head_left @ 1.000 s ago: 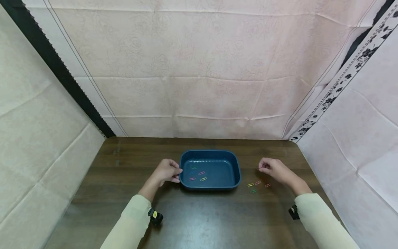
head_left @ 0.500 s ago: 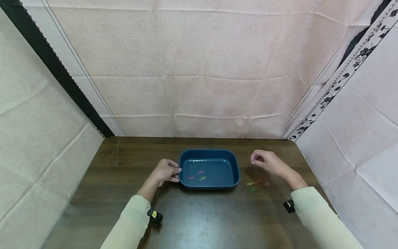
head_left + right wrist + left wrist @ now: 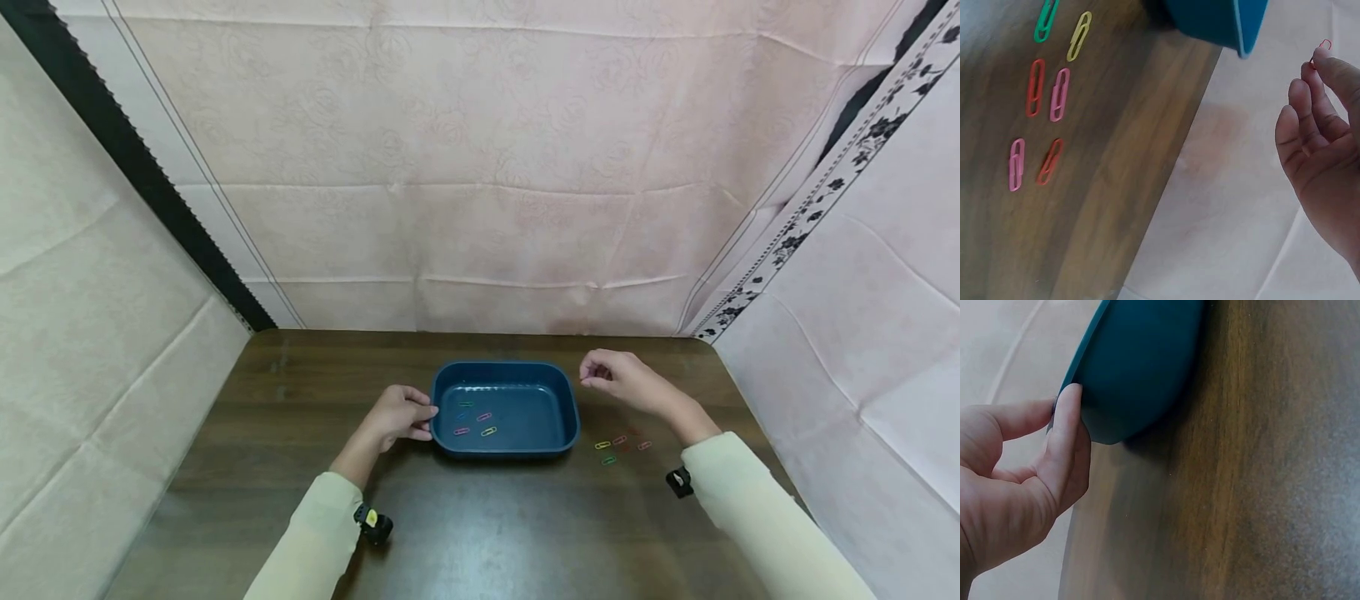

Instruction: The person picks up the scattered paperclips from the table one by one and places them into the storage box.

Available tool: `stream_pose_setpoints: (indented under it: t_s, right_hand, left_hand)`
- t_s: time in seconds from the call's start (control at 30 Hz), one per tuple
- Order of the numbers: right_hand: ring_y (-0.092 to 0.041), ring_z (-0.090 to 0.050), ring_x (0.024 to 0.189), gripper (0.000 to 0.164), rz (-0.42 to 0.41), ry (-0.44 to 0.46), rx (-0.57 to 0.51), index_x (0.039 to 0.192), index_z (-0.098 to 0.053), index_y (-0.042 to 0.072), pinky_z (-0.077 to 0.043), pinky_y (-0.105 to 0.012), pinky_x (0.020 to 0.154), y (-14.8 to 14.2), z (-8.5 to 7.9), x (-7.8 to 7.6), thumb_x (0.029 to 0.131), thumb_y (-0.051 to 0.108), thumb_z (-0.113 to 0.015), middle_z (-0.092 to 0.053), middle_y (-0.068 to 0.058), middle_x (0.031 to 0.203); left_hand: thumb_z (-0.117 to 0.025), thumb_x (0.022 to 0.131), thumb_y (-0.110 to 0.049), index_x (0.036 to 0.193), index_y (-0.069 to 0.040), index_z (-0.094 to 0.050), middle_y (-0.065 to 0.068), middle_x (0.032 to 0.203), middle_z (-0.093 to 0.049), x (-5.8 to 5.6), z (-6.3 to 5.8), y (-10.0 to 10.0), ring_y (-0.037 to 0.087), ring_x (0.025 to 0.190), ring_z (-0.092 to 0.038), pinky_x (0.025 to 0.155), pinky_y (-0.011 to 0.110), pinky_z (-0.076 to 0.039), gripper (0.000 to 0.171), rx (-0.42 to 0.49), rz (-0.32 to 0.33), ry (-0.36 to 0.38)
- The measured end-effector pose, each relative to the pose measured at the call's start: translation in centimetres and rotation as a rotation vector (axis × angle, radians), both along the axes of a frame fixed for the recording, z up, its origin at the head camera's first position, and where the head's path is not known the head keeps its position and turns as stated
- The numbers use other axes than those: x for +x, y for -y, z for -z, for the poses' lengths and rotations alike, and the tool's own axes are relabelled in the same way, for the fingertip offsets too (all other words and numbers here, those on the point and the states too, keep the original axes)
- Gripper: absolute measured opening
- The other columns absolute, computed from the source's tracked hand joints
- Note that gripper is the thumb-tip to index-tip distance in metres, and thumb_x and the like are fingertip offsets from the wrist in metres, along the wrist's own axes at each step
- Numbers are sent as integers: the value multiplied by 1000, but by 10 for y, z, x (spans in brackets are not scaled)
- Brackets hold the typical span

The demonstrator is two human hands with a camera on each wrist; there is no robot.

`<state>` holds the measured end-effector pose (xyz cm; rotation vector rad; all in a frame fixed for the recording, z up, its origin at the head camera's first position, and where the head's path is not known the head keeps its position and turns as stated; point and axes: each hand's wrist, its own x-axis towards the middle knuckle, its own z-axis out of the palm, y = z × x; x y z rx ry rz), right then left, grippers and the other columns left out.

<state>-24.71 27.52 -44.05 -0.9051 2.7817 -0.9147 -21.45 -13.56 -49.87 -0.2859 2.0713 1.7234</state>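
A blue rectangular tray rests on the wooden table, with several coloured paper clips lying in its left half, among them a yellow paper clip. My left hand pinches the tray's left rim between thumb and fingers; the left wrist view shows this grip on the rim closely. My right hand is raised just beyond the tray's right back corner. In the right wrist view, a red paper clip is pinched between its thumb and index fingertip.
Right of the tray, several loose paper clips lie on the table, including a green paper clip, a yellow one and some pink and red ones. Pale cloth hangs behind the table and along both sides.
My right hand has lifted from the loose clips and moved left and away from me, toward the tray, carrying the red paper clip. The left hand stays on the rim.
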Motion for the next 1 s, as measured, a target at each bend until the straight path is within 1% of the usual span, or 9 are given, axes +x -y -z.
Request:
stream_pose_setpoints:
  t_s: [0.2,0.37,0.43,0.57,0.77,0.9,1.0]
  right_hand:
    - [-11,-63,83,6,-69,10,20,98,-68,11,-56,-24,71,21,-6,-6,100,16,-69,-70,2,93]
    - [-11,-63,84,5,-108,20,64,100,-69,11,-57,-25,73,37,-8,-12,100,16,-70,-69,5,95]
    - [-10,-61,83,6,-122,24,77,100,-69,11,-57,-25,73,43,-7,-14,99,16,-70,-69,5,95]
    - [-10,-58,81,4,-144,35,98,98,-68,13,-56,-25,70,56,-3,-20,100,16,-70,-68,5,94]
    - [-11,-57,81,5,-150,89,139,97,-66,15,-55,-23,69,74,3,-25,101,17,-68,-64,5,95]
    - [-14,-58,82,5,-174,112,150,97,-67,14,-56,-24,69,86,2,-28,101,15,-67,-63,3,94]
    - [-14,-58,82,5,-199,110,173,96,-66,13,-55,-24,69,95,0,-30,101,14,-67,-63,3,93]
  left_hand:
    - [-66,101,-7,120,5,-59,19,96,-62,-2,2,2,21,74,-65,72,36,-67,23,19,6,9]
    - [-66,101,-6,119,5,-58,20,96,-63,-3,3,3,22,74,-65,71,36,-67,23,29,12,6]
    - [-66,101,-6,119,6,-58,20,96,-63,-3,3,3,22,73,-65,71,36,-67,23,34,14,5]
    - [-66,100,-5,119,6,-58,20,96,-62,-3,2,2,21,73,-65,71,36,-67,23,37,18,6]
    - [-66,101,-7,120,5,-58,20,98,-63,-3,-1,2,22,75,-66,72,36,-67,23,18,25,11]
    - [-66,101,-8,119,4,-58,20,99,-63,-2,-3,2,22,76,-66,73,36,-67,23,10,24,14]
    - [-66,101,-8,119,4,-58,20,100,-63,-2,-3,2,22,76,-66,73,36,-67,23,10,21,19]
